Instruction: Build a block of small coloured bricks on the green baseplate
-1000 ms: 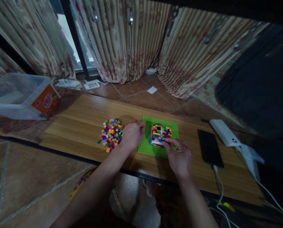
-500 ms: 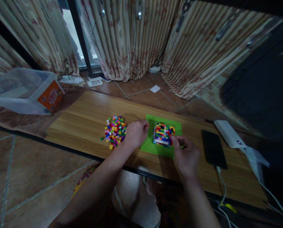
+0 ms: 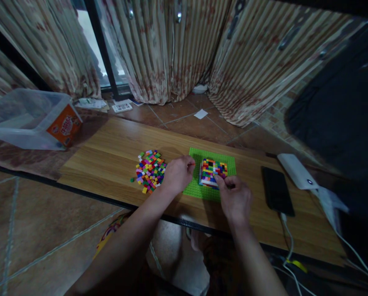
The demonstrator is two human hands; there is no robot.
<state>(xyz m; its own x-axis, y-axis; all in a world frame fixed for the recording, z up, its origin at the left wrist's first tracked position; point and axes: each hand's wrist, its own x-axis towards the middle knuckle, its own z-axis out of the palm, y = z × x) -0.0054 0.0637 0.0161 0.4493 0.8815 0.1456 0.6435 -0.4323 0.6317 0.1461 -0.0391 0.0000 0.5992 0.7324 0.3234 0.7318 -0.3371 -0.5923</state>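
A block-shaped structure of many-coloured toy bricks [image 3: 209,172] stands on a green studded baseplate [image 3: 199,191]. At its front right corner is my right hand [image 3: 237,199], fingers curled together and the thumb reaching over the top bricks. Whatever lies under that thumb is hidden. My left hand [image 3: 178,174] hovers by the baseplate's left edge, thumb and fingertips pinched on a tiny reddish toy brick [image 3: 190,165], only partly visible. Just left of this hand lies a loose pile of small coloured bricks [image 3: 149,170], partly covered by it.
The wooden table [image 3: 109,144] carries a black phone [image 3: 278,191] with a white cable [image 3: 288,236], and a white power bank [image 3: 296,170] at the right. A clear plastic bin [image 3: 26,137] with an orange label stands at the far left. Curtains [image 3: 153,53] hang behind.
My right hand has moved left, its thumb shifting from the structure's right side onto its top. My left hand keeps its pinch and has barely moved.
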